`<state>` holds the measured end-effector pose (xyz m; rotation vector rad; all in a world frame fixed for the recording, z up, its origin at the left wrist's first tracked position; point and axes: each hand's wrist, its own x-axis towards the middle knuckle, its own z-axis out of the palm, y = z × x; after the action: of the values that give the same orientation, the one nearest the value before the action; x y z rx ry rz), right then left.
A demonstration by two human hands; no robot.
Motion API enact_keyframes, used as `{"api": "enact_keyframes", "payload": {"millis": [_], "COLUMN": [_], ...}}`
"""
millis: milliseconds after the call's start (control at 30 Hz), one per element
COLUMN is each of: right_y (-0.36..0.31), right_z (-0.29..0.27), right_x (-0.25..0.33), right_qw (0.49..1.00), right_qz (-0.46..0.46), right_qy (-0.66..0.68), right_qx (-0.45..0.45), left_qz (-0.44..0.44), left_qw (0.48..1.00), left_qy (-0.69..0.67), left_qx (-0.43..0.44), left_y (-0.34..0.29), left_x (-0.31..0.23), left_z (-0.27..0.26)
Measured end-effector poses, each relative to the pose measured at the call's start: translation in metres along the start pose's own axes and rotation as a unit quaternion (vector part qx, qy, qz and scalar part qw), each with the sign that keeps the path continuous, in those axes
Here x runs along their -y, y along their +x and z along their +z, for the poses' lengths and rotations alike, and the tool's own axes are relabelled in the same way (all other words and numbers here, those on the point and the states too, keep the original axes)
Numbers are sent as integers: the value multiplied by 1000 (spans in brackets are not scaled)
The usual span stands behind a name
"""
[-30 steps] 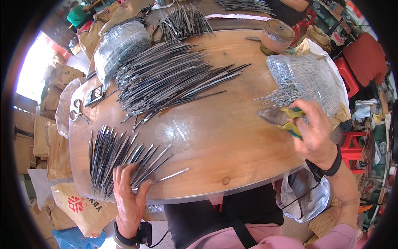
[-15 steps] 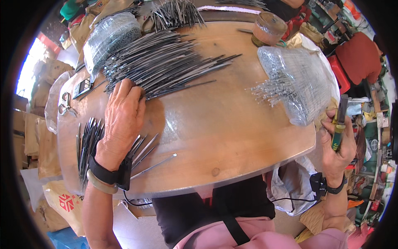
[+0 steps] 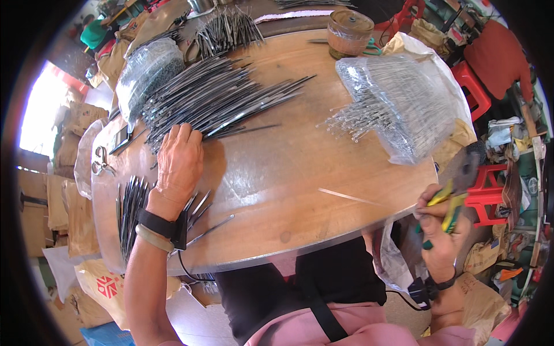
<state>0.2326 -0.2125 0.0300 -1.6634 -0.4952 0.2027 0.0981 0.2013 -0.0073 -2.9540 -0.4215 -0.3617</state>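
Note:
My left hand (image 3: 180, 161) lies at the near end of a heap of dark thin metal rods (image 3: 208, 95), fingers bent together over the rod ends; what is under the fingertips is hidden. A black band and a pale bangle circle that wrist. Off the table's right edge, my right hand (image 3: 441, 230) is closed around pliers (image 3: 455, 202) with yellow and green handles, their jaws smeared by motion. On the table near them shows a thin pale strip (image 3: 349, 196), also blurred. A smaller bunch of dark rods (image 3: 131, 213) lies beside my left wrist.
A clear plastic bag of silvery rods (image 3: 398, 109) lies at the table's right, a wrapped bundle (image 3: 150, 72) at its far left. A round tin (image 3: 350, 33) stands at the back. Small scissors (image 3: 102, 161) lie near the left rim. Red stools (image 3: 486, 199) stand at the right.
My right hand has swung left toward the table edge with the pliers, whose handles now spread apart. The pale strip newly appears on the table. My left hand stays at the heap; the view has shifted slightly.

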Motion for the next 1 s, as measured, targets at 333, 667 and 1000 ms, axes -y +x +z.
{"api": "enact_keyframes", "payload": {"millis": [333, 667, 1000], "right_y": [11, 5, 13], "right_z": [22, 41, 27], "right_x": [-17, -11, 11], "right_qw": [933, 960, 983], "right_qz": [214, 142, 1], "right_qy": [287, 214, 112], "right_qx": [51, 112, 147], "left_qz": [-9, -467, -348], "left_qw": [983, 381, 87], "left_qy": [-161, -798, -926], "left_qx": [-85, 17, 115], "left_y": [-16, -111, -133], "left_x": [-16, -87, -163], "left_z": [-58, -71, -56]}}
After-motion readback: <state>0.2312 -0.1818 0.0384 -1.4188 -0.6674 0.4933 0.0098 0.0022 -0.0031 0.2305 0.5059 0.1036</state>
